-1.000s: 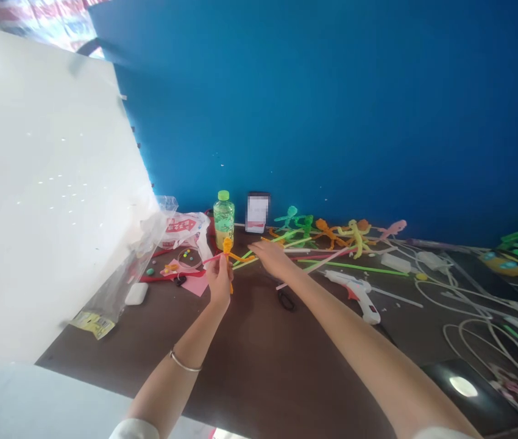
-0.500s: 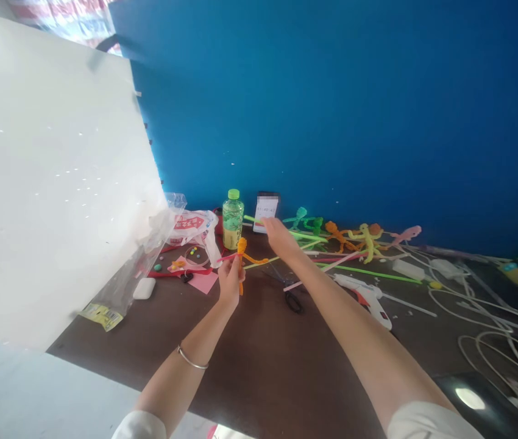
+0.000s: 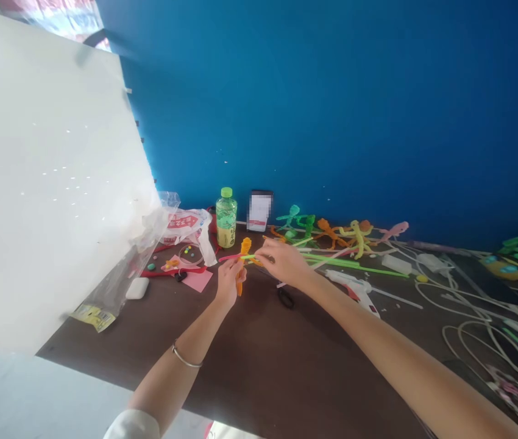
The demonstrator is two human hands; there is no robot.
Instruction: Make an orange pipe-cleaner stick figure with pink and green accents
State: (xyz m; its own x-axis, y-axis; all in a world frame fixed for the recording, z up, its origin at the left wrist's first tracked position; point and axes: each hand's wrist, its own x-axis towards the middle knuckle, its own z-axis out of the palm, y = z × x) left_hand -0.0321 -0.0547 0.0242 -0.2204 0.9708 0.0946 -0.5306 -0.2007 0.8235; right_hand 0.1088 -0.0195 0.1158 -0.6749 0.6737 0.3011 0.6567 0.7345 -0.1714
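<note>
My left hand is closed around an orange pipe-cleaner figure, its head sticking up above the fingers and its lower end hanging below. A pinkish-red pipe cleaner juts left from the same grip. Close on the right, my right hand pinches a light green pipe cleaner, whose tip meets the figure just under its head. Whether the green piece is attached or only touching, I cannot tell. Behind the right wrist lie loose green pipe cleaners and black-handled scissors.
Finished pipe-cleaner figures line the blue wall. A green-capped bottle and a phone stand at the back. A glue gun and tangled white cables are at right; a white case and plastic bag at left.
My right hand has come down and toward the left hand, bringing the green pipe cleaner to the orange figure. The left hand keeps its hold. The view has shifted slightly.
</note>
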